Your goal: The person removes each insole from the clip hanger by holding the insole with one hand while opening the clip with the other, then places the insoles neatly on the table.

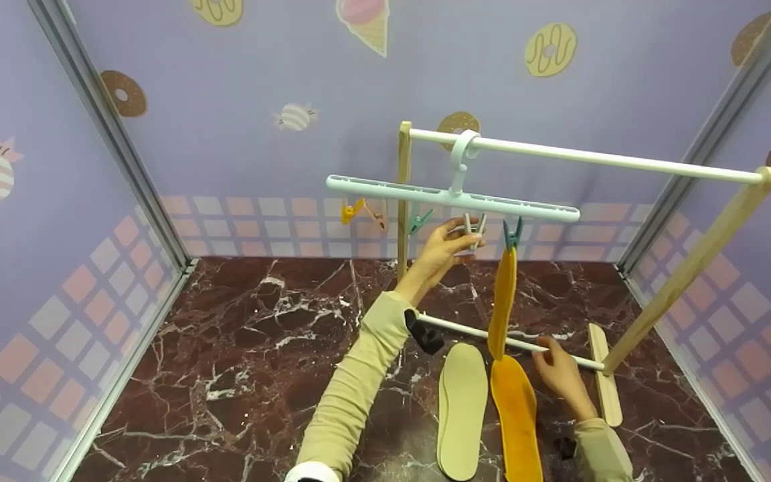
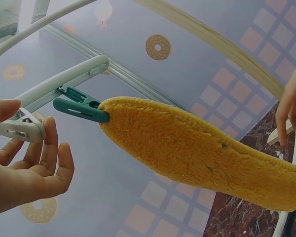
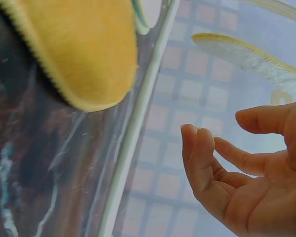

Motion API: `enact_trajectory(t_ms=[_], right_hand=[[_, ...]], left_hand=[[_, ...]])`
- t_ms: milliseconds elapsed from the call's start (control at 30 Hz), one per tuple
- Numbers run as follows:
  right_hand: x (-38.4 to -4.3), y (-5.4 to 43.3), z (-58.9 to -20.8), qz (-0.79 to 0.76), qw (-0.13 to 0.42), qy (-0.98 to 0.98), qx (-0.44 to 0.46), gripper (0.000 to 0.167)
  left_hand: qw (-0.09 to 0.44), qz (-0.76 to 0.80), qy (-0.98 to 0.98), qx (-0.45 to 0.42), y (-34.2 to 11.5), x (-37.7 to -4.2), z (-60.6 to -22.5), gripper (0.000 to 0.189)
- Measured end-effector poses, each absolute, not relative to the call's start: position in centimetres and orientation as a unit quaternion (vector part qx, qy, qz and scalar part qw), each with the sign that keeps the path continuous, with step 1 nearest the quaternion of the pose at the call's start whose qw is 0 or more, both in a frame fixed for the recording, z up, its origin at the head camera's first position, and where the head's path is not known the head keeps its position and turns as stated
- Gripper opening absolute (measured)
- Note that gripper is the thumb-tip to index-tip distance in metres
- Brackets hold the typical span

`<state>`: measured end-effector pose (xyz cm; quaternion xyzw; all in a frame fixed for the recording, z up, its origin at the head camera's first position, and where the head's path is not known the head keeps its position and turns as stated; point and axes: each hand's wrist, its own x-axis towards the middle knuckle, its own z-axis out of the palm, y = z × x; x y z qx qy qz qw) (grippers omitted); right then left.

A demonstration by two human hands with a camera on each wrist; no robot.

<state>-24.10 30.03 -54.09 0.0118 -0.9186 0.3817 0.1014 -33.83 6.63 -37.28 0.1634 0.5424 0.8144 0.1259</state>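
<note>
A pale hanger [image 1: 412, 194] hangs by its hook from the rack's top rail, with several clips under its bar. My left hand [image 1: 449, 248] pinches the white clip [image 2: 22, 129] between thumb and fingers, below the middle of the bar. To its right, a green clip [image 2: 81, 106] grips the end of a fuzzy orange insole [image 2: 187, 153], which dangles downward. My right hand [image 1: 559, 371] is by the rack's lower rail, fingers loosely bent and nothing held, as the right wrist view shows. A second orange insole [image 1: 518, 418] lies on the table beside a pair of cream insoles [image 1: 462, 408].
The rack's upper rail [image 1: 586, 156] runs between wooden posts; its right post [image 1: 693, 268] slants down to a wooden foot [image 1: 606, 385]. Orange [image 1: 351, 213], pink [image 1: 377, 216] and green clips hang on the hanger's left half. Patterned walls enclose the dark marbled table [image 1: 238, 375].
</note>
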Motion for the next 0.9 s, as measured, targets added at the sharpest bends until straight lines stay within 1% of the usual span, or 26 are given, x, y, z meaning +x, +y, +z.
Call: enact_trajectory(t_ms=[133, 400, 667, 900], right_hand=[[-24.5, 29.3, -53.2, 0.403, 0.120, -0.907, 0.023, 0.031], [-24.9, 28.1, -51.7, 0.416, 0.135, -0.898, 0.041, 0.036], [-25.2, 27.1, -50.1, 0.428, 0.177, -0.882, 0.086, 0.035], [-25.5, 26.1, -48.9, 0.448, 0.185, -0.863, 0.142, 0.045]], left_hand=[[0.112, 0.796, 0.572, 0.161, 7.0, -33.8, -37.3, 0.042], [0.092, 0.776, 0.607, 0.148, 7.5, -33.7, -37.1, 0.044], [0.085, 0.769, 0.614, 0.156, 7.7, -33.6, -37.2, 0.043], [0.076, 0.767, 0.619, 0.151, 8.2, -33.6, -37.4, 0.042]])
